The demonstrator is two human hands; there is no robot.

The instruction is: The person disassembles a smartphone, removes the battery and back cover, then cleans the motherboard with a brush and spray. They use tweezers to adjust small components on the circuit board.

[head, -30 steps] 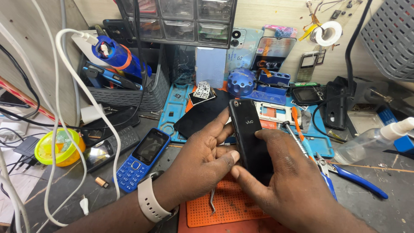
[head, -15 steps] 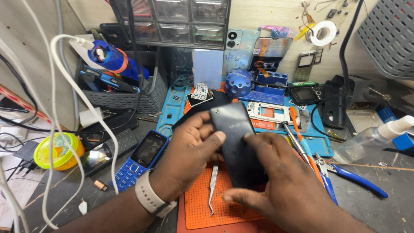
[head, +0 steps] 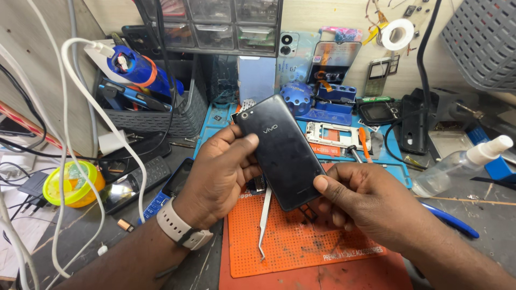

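A black phone (head: 282, 150) is held up over the orange mat (head: 301, 241), with its back side facing up and its small camera at the top left corner. It is tilted, with the top end pointing away. The left hand (head: 217, 177) is closed on the phone's left edge, with the thumb pressed on the back. A pale watch (head: 180, 228) is worn on that wrist. The right hand (head: 360, 201) is closed on the phone's bottom right corner, with the thumb on top and the fingers under it. Thin metal tweezers (head: 264, 217) are lying on the mat just below the phone. A blue button phone (head: 164, 196) is seen to the left of the mat, partly hidden by the left wrist. A clear spray bottle (head: 457, 166) is lying on the table, well off to the right.
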